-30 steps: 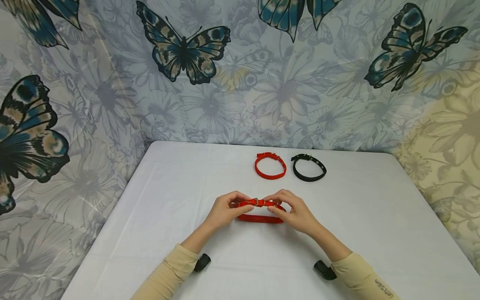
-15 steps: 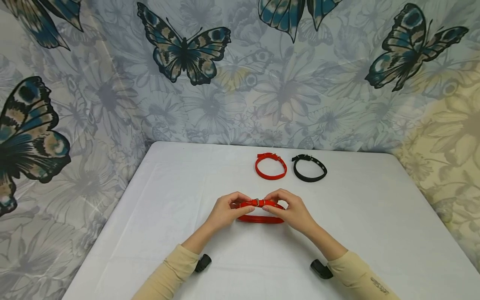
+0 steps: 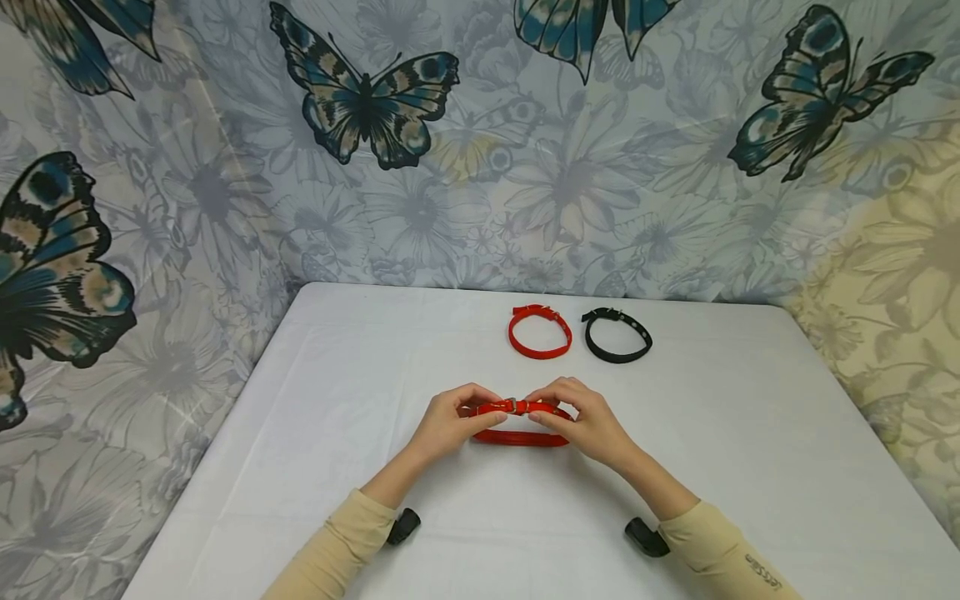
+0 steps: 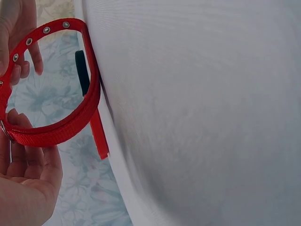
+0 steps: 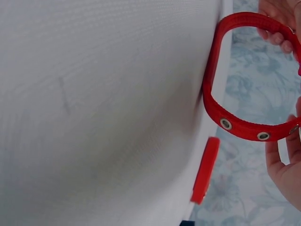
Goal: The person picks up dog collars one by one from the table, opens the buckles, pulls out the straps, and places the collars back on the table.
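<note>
A red collar [image 3: 522, 438] with a metal buckle is fastened into a loop and stands on edge at the middle of the table. My left hand [image 3: 448, 423] pinches its upper strap left of the buckle, thumb in front. On the other side of the buckle, my right hand [image 3: 588, 423] pinches the strap too. Metal eyelets run along the right hand's side of the red collar [image 5: 244, 129], as the right wrist view shows. In the left wrist view, the left hand [image 4: 33, 183] holds the padded, thicker side. Fingers partly cover the strap near the buckle.
Behind the hands, a second red collar [image 3: 540, 354] lies looped on the white-covered table [image 3: 360, 358]. A black collar [image 3: 618, 358] lies to its right. Butterfly-printed cloth [image 3: 420, 225] hangs behind the table. Dark camera mounts [image 3: 647, 537] sit at both wrists.
The right thumb and fingers have shifted slightly left along the strap, closer to the buckle. The left hand has kept its grip, and the collars on the table have not moved.
</note>
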The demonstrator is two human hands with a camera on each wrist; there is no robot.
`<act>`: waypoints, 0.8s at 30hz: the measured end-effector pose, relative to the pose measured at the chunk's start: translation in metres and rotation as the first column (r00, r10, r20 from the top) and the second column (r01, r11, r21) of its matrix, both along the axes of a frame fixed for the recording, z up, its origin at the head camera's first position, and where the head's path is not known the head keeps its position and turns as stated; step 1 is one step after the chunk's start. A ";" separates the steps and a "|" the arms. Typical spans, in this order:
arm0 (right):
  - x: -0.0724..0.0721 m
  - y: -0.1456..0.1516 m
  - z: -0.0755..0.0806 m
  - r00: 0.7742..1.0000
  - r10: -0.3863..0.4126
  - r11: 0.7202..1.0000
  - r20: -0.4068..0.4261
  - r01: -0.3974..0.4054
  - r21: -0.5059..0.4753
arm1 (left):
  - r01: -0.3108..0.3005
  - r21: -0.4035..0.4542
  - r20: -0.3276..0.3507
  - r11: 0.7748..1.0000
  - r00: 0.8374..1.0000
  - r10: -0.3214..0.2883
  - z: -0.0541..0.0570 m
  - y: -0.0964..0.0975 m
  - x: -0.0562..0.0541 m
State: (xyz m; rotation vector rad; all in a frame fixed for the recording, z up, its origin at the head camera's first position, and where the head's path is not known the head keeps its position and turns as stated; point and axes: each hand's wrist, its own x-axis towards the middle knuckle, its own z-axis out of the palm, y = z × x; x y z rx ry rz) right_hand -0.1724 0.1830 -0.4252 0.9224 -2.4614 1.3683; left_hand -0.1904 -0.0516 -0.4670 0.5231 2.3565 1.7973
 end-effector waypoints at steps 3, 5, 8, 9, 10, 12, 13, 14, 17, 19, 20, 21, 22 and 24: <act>0.001 0.001 0.001 1.000 0.003 1.000 -0.004 -0.003 0.021 | 0.001 -0.003 -0.010 1.000 1.000 -0.001 0.001 0.000 0.000; 0.000 0.002 -0.001 1.000 0.004 1.000 -0.012 -0.003 0.030 | 0.004 -0.003 -0.017 1.000 1.000 -0.004 0.001 0.000 0.000; -0.005 0.007 -0.012 1.000 0.006 0.999 -0.024 -0.005 0.046 | 0.005 -0.007 -0.025 1.000 1.000 -0.005 0.001 0.000 0.000; -0.008 0.009 -0.017 1.000 0.006 0.999 -0.030 -0.005 0.050 | 0.004 -0.007 -0.026 1.000 1.000 -0.005 0.001 0.000 0.000; -0.010 0.011 -0.021 0.999 0.005 0.998 -0.034 -0.003 0.055 | 0.005 -0.007 -0.028 1.000 1.000 -0.005 0.001 0.000 0.000; -0.014 0.014 -0.029 0.999 0.003 0.997 -0.039 0.000 0.071 | 0.007 -0.010 -0.031 1.000 0.999 -0.007 0.001 0.000 0.000; -0.015 0.016 -0.031 0.999 0.003 0.997 -0.039 0.000 0.077 | 0.008 -0.011 -0.033 1.000 0.999 -0.009 0.001 0.000 0.000; -0.017 0.017 -0.033 0.999 0.005 0.997 -0.038 -0.002 0.081 | 0.010 -0.013 -0.034 1.000 0.999 -0.010 0.001 0.000 0.000; -0.018 0.020 -0.036 0.999 0.006 0.996 -0.041 -0.002 0.090 | 0.011 -0.016 -0.038 1.000 0.999 -0.012 0.001 0.000 0.000; -0.019 0.021 -0.036 0.999 0.008 0.996 -0.049 -0.003 0.090 | 0.011 -0.012 -0.035 1.000 0.999 -0.011 0.001 -0.001 0.000; -0.018 0.022 -0.037 0.999 0.007 0.996 -0.053 -0.002 0.092 | 0.009 -0.011 -0.031 1.000 0.999 -0.009 0.000 -0.001 0.000; -0.018 0.022 -0.037 0.998 0.005 0.996 -0.057 0.000 0.093 | 0.008 -0.009 -0.027 1.000 1.000 -0.008 0.000 -0.001 0.000; -0.018 0.022 -0.037 0.998 0.004 0.996 -0.059 0.001 0.094 | 0.006 -0.009 -0.025 1.000 1.000 -0.006 0.000 -0.001 0.000; -0.017 0.022 -0.037 0.998 0.001 0.995 -0.064 0.005 0.096 | 0.005 -0.008 -0.023 1.000 1.000 -0.005 0.000 -0.001 0.000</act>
